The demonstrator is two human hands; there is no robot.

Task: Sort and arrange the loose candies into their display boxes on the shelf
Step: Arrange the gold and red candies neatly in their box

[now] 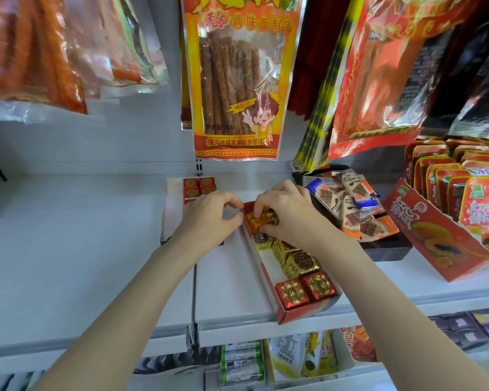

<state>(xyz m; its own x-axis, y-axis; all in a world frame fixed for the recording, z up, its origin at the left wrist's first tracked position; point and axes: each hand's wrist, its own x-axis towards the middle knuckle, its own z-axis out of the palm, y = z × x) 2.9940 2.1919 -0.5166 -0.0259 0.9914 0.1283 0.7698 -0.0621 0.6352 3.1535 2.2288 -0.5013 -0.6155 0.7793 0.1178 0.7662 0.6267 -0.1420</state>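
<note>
A long red and white display box [261,273] lies on the white shelf, holding several gold-wrapped candies [299,262] and two red-wrapped ones [305,289] at its near end. My right hand [287,214] reaches into the box's far end and pinches gold-wrapped candies [256,221] there. My left hand [209,218] curls its fingers on the box's far left rim. Behind my left hand a second white box [172,210] holds several red candies [198,187] at its back.
A black tray [390,246] of chocolate bar packets [350,198] stands right of the hands. Further right is a red carton of red packets [435,235]. Snack bags [239,77] hang above. The white shelf [68,249] stretches left; lower shelves hold more goods.
</note>
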